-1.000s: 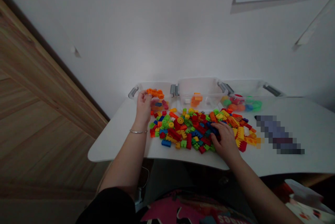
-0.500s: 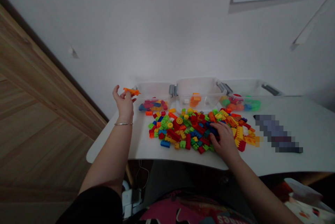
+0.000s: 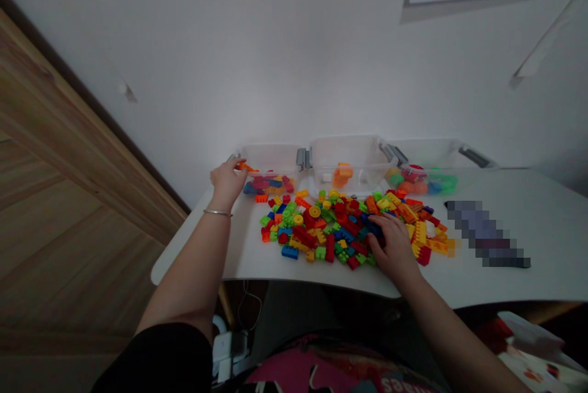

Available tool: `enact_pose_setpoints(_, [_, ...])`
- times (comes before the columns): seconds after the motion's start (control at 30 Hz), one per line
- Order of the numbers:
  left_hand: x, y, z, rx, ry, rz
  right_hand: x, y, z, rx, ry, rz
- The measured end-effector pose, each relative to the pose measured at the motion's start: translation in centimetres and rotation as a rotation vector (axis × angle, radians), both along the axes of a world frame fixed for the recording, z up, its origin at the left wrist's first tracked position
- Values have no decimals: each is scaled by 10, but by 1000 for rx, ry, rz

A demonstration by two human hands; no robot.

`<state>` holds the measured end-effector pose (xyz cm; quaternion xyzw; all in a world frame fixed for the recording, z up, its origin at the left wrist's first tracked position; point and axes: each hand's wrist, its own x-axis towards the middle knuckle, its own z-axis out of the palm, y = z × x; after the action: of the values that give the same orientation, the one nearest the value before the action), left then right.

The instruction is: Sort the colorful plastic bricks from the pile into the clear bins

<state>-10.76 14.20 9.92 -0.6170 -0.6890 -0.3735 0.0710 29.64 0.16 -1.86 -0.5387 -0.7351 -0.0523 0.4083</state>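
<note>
My left hand is at the rim of the left clear bin, its fingers pinched on a slim orange toy piece whose tip points into the bin. Red, blue and yellow pieces lie in the bottom of that bin. My right hand rests on the right side of a heap of colourful building bricks. Its thumb and fingers are apart, beside a dark blue brick that the fingertips partly cover.
A middle clear bin holds an orange piece. The right bin contains colourful round toys. A pixelated dark object lies on the white table. A wall stands behind, a wooden panel at left.
My left hand has moved right and slightly down, bringing the orange piece from beside the left bin to over its rim. My right hand has stayed in place on the heap.
</note>
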Motion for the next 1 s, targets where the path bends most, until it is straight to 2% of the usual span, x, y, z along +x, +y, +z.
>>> enact_pose_setpoints(0.07, [1, -1, 1, -32, 87, 39, 0, 0, 0, 8, -4, 1])
enact_pose_setpoints(0.13, [1, 0, 1, -45, 109, 19, 0, 0, -1, 14, -4, 2])
enact_pose_setpoints(0.23, [0, 3, -1, -34, 88, -31, -1, 0, -1, 23, 3, 1])
enact_pose_setpoints(0.43, [0, 7, -8, 31, 58, -47, 0, 0, -1, 1, 4, -5])
enact_pose_setpoints(0.6, [2, 2, -7, 20, 52, -100, 0, 1, -1, -6, 4, -3])
enact_pose_setpoints(0.83, [12, -34, -2, 243, 51, -226, 0, 1, -1, -2, -5, -10])
enact_pose_setpoints(1.0, [37, -67, -19, 158, -23, -385, -1, 0, -1, -8, -17, -8])
